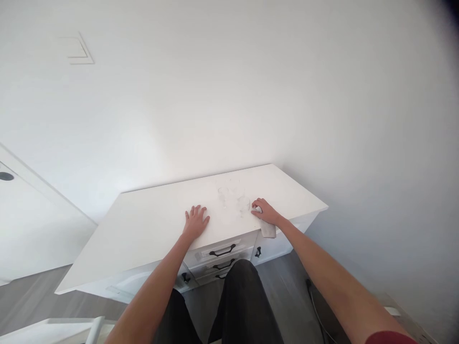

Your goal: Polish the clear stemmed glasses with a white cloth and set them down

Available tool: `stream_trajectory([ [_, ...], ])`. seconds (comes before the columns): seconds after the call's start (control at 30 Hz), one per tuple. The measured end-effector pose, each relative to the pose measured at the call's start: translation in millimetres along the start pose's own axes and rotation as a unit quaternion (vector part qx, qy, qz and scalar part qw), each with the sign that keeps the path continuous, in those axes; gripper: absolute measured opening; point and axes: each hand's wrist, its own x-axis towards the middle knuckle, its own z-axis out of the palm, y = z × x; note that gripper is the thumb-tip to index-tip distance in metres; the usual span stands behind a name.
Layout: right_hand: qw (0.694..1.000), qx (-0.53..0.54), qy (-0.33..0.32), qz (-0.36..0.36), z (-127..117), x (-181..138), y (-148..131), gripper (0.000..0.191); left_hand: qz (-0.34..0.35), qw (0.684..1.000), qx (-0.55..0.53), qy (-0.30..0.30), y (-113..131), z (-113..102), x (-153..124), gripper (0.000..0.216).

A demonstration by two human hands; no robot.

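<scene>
My left hand (195,222) lies with its fingers spread flat on the top of a white cabinet (154,224). To the right, my right hand (265,210) has its fingers curled around a pale cloth (268,229), part of which hangs over the cabinet's front edge. Between my hands, nearer the right one, faint greyish marks (244,204) show on the white surface. Whether they are smears or something clear and wet cannot be made out.
Black-handled drawers (222,250) are in the cabinet's front, close to my knees (245,296). A pale wall (229,95) rises behind it. At left is a white door (28,220); at lower right a dark cable (315,308) runs along the floor.
</scene>
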Motion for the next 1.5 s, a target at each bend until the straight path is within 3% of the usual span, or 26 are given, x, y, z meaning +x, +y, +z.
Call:
stream_trajectory([
  [0.6, 0.997, -0.056, 0.038, 0.026, 9.6, 2.1, 5.4, 0.018, -0.005, 1.0, 0.01, 0.0, 3.6, 0.5, 0.1, 0.049],
  [0.83, 0.984, -0.108, 0.098, 0.1, 16.6, 5.6, 10.6, 0.021, 0.0, 1.0, 0.013, 0.013, 4.3, -0.6, 0.3, 0.046],
  [1.1, 0.965, -0.152, 0.161, 0.138, 18.4, 2.6, 6.2, 0.049, -0.003, 1.0, 0.012, 0.014, 4.4, 0.5, 1.8, 0.044],
  [1.2, 0.968, -0.143, 0.149, 0.14, 18.7, 3.3, 5.8, 0.058, -0.002, 1.0, 0.013, 0.015, 4.2, 0.3, 1.8, 0.044],
  [1.5, 0.972, -0.139, 0.11, 0.154, 17.4, 8.0, 7.6, 0.063, -0.004, 1.0, 0.0, 0.018, 3.8, -0.3, 1.4, 0.051],
])
